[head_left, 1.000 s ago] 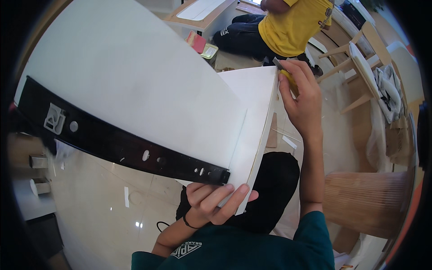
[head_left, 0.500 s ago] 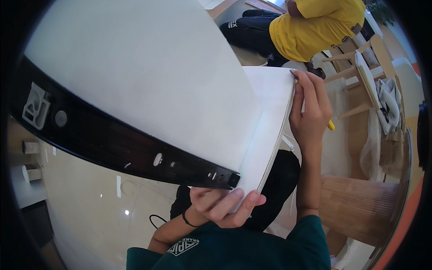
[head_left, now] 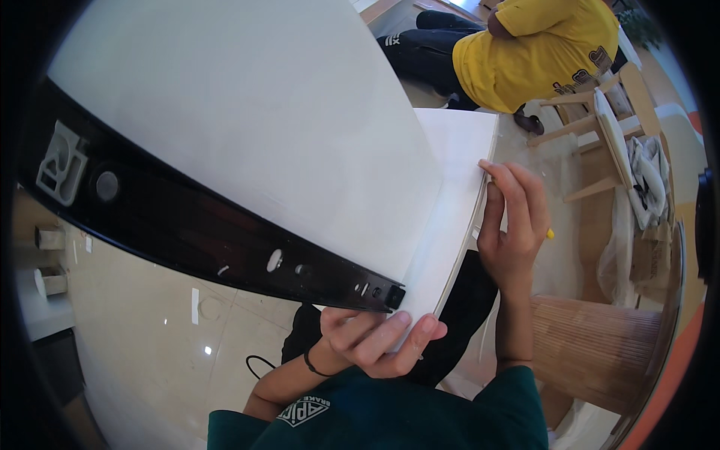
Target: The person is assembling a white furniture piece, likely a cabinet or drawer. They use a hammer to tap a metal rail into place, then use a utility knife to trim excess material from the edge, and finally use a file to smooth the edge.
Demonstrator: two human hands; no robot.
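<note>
Along the white board (head_left: pixel 448 240), left hand (head_left: pixel 375 343) clasps the near corner, right hand (head_left: pixel 519 221) a yellow tool (head_left: pixel 550 234).

I see a glossy, pale tiled floor (head_left: pixel 142 352), with a thin white strip (head_left: pixel 195 306) lying flat on it. Toward the right I make out a wooden chair (head_left: pixel 613 142) carrying crumpled grey wrapping (head_left: pixel 648 176).

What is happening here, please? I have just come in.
A person has both hands on a narrow white panel, which meets a large white panel with a black metal rail along its edge. The left hand grips the near corner, beside the rail's end. The right hand is at the outer edge and seems to hold a yellow tool, mostly hidden. Another person is on the floor beyond.
</note>
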